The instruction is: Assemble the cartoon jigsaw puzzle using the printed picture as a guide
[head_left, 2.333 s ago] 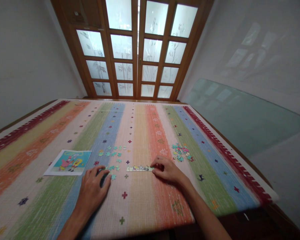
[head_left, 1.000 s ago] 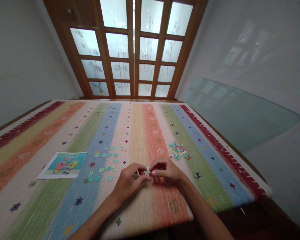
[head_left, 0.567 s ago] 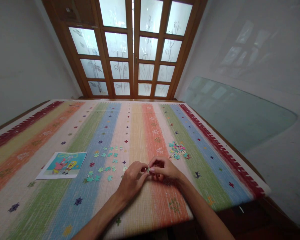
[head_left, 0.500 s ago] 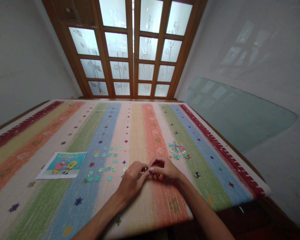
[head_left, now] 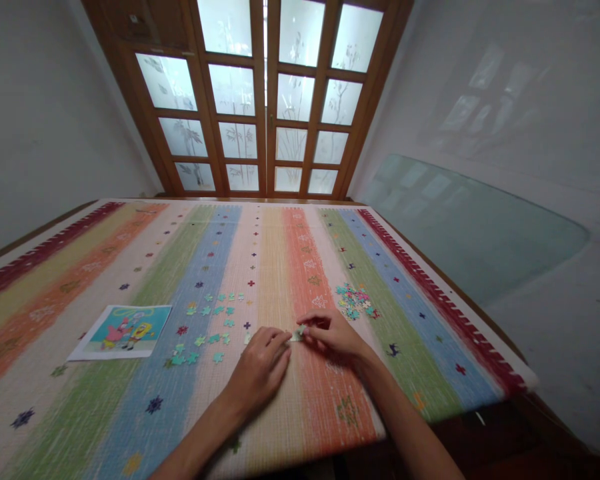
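Note:
Near the front middle of the striped cloth, my two hands meet over small pale green jigsaw puzzle pieces (head_left: pixel 297 334). My right hand (head_left: pixel 334 332) pinches one piece between thumb and fingertips. My left hand (head_left: pixel 264 365) has its fingers bent together, the tips at the left end of the pale pieces. Whether the pieces are locked together is too small to tell. Just left of my left hand lies another pale piece (head_left: pixel 247 339), partly covered by the fingers. Farther left, several loose turquoise puzzle pieces (head_left: pixel 214 339) are spread out.
A heap of mixed puzzle pieces (head_left: pixel 354 301) sits beyond my right hand. To the left lies a printed cartoon picture (head_left: pixel 130 330). The striped tablecloth (head_left: pixel 275 267) covers the table, whose front edge is close to my forearms. Wooden glass-paned doors (head_left: pixel 267 133) stand behind.
My hands have drawn slightly apart and lowered, and the pale pieces between them show more. The left fingers have flattened toward the cloth.

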{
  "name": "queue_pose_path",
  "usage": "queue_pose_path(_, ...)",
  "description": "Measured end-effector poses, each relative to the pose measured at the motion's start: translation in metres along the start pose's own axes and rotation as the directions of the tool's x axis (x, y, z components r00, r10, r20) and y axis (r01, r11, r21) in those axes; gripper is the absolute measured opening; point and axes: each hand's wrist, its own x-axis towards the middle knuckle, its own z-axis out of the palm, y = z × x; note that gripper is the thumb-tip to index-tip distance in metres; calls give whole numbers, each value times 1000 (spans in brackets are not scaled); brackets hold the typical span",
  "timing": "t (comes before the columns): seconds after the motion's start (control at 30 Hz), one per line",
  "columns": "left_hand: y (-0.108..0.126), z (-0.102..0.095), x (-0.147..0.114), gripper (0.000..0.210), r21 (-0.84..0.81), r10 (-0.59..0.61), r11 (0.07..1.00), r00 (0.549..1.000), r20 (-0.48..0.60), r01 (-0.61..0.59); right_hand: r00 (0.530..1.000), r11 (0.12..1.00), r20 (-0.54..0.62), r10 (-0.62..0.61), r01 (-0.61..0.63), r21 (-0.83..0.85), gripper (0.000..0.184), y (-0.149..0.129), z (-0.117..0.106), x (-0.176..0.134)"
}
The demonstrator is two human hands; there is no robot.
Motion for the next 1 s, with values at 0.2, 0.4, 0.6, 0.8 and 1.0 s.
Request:
queue_pose_path(0.2, 0, 1, -24, 25, 193, 41, 980, 998, 50, -50, 996, 977, -80, -44, 26, -212, 23, -2, -9, 1)
queue_pose_path(0.4, -1, 8, -38, 31, 311, 65, 948, 998, 24, -69, 995, 934, -74, -71, 40, -356, 15, -1, -5, 0)
queue_pose_path(0.6, -2, 12, -41, 33, 362, 74, 928, 997, 36, -82, 988, 873, -74, -134, 82, -481, 10, -3, -3, -1)
queue_pose_path(0.8, -3, 14, -42, 34, 371, 87, 924, 996, 32, -93, 989, 859, -68, -128, 76, -506, 6, -7, -2, -1)
queue_pose_path(1.0, -1, 12, -41, 33, 401, 101, 909, 994, 47, -111, 992, 858, -83, -93, 37, -512, 8, -7, 1, -1)
